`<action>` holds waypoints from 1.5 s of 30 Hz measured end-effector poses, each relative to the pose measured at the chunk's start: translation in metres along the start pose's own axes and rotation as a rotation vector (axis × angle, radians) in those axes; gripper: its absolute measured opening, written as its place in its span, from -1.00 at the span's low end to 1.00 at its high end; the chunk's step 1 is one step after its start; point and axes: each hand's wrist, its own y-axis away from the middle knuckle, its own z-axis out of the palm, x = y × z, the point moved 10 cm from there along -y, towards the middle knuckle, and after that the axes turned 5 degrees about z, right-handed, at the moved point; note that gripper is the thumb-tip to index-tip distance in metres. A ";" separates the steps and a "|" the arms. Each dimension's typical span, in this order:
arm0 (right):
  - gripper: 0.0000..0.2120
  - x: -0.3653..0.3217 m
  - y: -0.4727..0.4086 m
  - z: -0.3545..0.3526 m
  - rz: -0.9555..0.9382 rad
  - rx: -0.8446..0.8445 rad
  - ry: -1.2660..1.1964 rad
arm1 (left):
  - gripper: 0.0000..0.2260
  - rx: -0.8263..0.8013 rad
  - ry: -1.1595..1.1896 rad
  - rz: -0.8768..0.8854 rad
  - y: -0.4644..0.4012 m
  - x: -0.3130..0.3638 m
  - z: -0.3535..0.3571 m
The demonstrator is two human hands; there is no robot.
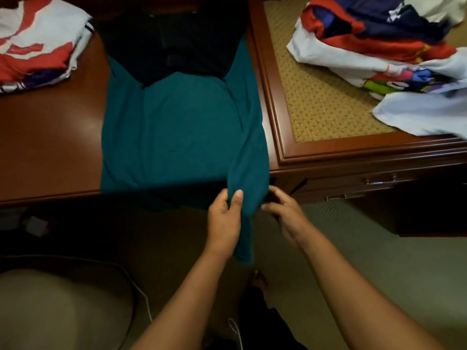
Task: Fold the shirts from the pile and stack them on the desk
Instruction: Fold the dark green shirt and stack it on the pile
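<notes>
A teal shirt (182, 127) lies spread on the brown desk (50, 137), its lower right part hanging over the front edge. My left hand (225, 218) pinches that hanging fold between thumb and fingers. My right hand (283, 210) is just to the right of the fold, fingers curled at the cloth's edge; whether it grips the cloth is hidden. A stack of folded red, white and purple shirts (38, 44) sits at the desk's back left. The loose pile of colourful shirts (384, 46) lies on the side table at the right.
A dark garment or chair back (174, 44) overlaps the top of the teal shirt. The side table (316, 97) has a woven top, raised wooden rim and drawers (374, 183) below. A pale cushion (58, 311) and white cable (141, 294) are at lower left.
</notes>
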 end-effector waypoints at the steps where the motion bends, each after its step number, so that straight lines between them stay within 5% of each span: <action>1: -0.60 0.000 0.001 0.008 0.019 -0.043 -0.047 | -0.89 -0.007 -0.003 0.005 0.001 0.004 -0.002; 4: -0.71 -0.004 0.009 0.019 0.017 -0.066 -0.076 | -0.91 -0.016 0.010 0.009 0.008 0.009 -0.010; 10: -0.86 -0.014 0.036 0.004 -0.121 0.173 0.096 | -0.93 0.081 -0.108 0.069 0.011 0.000 -0.043; 16: -0.80 0.005 0.049 -0.010 -0.033 0.303 0.436 | -0.66 -0.165 -0.450 -0.180 0.014 -0.048 -0.044; 30: -0.85 -0.102 0.083 0.044 -0.123 0.357 0.513 | -0.86 -0.097 -0.346 -0.151 0.010 0.071 -0.076; 45: -0.80 -0.207 -0.058 0.035 0.009 0.419 0.641 | -0.88 -0.054 -0.449 -0.240 -0.162 0.096 -0.023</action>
